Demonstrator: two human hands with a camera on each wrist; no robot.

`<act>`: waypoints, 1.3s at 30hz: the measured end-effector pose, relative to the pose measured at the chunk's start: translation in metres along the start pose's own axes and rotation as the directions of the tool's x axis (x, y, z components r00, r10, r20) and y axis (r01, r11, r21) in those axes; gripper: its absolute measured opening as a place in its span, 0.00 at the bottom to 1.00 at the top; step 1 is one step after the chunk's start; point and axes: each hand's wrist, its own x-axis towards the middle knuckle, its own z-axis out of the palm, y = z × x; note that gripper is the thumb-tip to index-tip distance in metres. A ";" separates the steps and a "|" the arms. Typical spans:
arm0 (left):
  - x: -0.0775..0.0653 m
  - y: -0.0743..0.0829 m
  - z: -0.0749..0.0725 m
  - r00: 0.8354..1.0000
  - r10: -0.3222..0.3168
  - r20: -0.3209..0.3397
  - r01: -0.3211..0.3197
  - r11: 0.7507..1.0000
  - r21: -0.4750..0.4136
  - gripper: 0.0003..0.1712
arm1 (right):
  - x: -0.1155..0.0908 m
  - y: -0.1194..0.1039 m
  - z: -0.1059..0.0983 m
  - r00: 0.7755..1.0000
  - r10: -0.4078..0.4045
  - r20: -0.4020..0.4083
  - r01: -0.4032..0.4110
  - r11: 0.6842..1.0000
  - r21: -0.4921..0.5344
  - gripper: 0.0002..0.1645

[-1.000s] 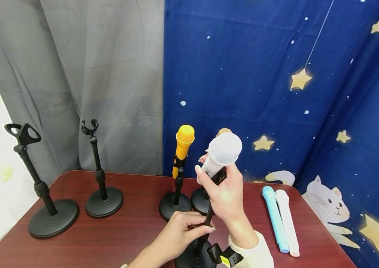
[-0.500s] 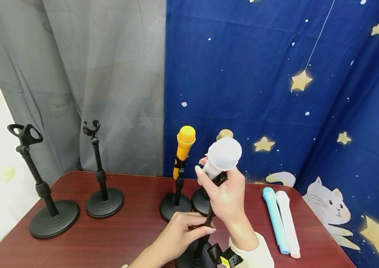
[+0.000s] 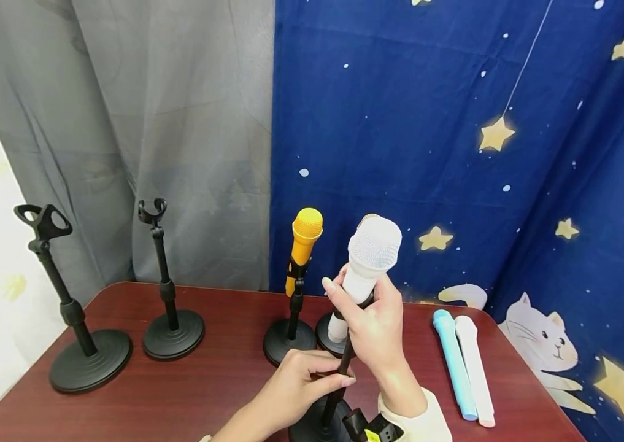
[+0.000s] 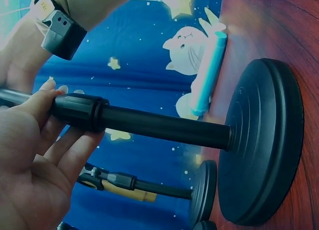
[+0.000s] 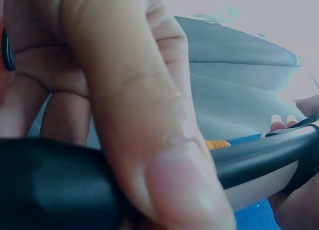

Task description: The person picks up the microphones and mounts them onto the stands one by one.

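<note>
In the head view, a white microphone (image 3: 375,245) leans above a black desktop microphone stand, its lower end showing below my fingers. My right hand (image 3: 375,319) grips it together with the black clip at the stand's top. Lower down, my left hand (image 3: 312,377) pinches the stand's pole between thumb and fingers. The left wrist view shows those fingers at the ribbed collar (image 4: 79,110), with the round base (image 4: 261,140) on the table. In the right wrist view, my left thumb (image 5: 149,120) fills the middle, across the black pole (image 5: 259,158).
A yellow microphone (image 3: 302,242) sits in a stand behind; another with a gold head is mostly hidden by the white one. Two stands with bare clips (image 3: 88,359) (image 3: 172,334) stand left. A blue microphone (image 3: 455,365) and a white one (image 3: 476,371) lie right.
The white microphone has tilted in my right hand: its head sits slightly higher and further right, and its lower end has come into view. My left hand stays on the pole.
</note>
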 end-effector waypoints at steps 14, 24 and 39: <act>0.000 -0.001 0.001 1.000 0.014 0.000 -0.014 1.000 0.027 0.11 | 0.000 0.003 -0.004 0.991 -0.115 0.065 0.117 0.993 -0.026 0.12; 0.001 0.002 0.000 1.000 0.016 -0.005 -0.016 0.999 0.043 0.09 | 0.002 0.008 -0.004 0.962 -0.268 0.056 0.262 0.960 0.096 0.14; 0.001 -0.002 0.001 0.997 0.074 0.001 -0.074 0.996 0.054 0.07 | -0.022 0.016 -0.032 0.956 0.056 0.287 -0.003 0.983 -0.182 0.37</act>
